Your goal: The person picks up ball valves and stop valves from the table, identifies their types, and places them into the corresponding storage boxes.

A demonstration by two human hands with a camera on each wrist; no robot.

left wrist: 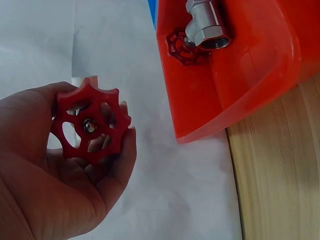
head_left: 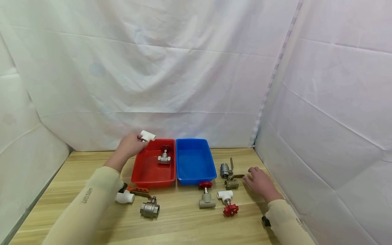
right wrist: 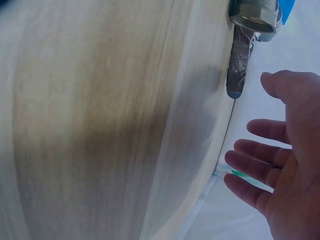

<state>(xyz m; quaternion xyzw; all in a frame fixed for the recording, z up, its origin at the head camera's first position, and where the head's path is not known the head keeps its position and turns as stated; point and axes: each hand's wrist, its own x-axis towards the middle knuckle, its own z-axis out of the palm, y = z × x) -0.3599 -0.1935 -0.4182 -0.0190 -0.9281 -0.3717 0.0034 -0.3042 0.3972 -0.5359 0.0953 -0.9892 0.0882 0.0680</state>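
Observation:
My left hand (head_left: 131,145) holds a white plastic stop valve (head_left: 148,136) above the far left corner of the red tray (head_left: 150,170). In the left wrist view, thumb and fingers curl round its red handwheel (left wrist: 91,125), and most of the white body is hidden behind the wheel. Inside the tray lies a metal valve (head_left: 164,158) with a red handwheel. My right hand (head_left: 259,182) hovers at the right with fingers loosely spread and nothing in them. Nearest to it are a brass ball valve (head_left: 231,184) and its lever; a silver ball valve (head_left: 225,170) stands just behind.
A blue tray (head_left: 194,160) adjoins the red one. In front of it lie a grey valve (head_left: 207,201) and a white valve (head_left: 225,195) with red handwheels. Front left are a steel ball valve (head_left: 150,209) and a white valve (head_left: 125,197) with an orange lever. White cloth (head_left: 165,85) encloses the table.

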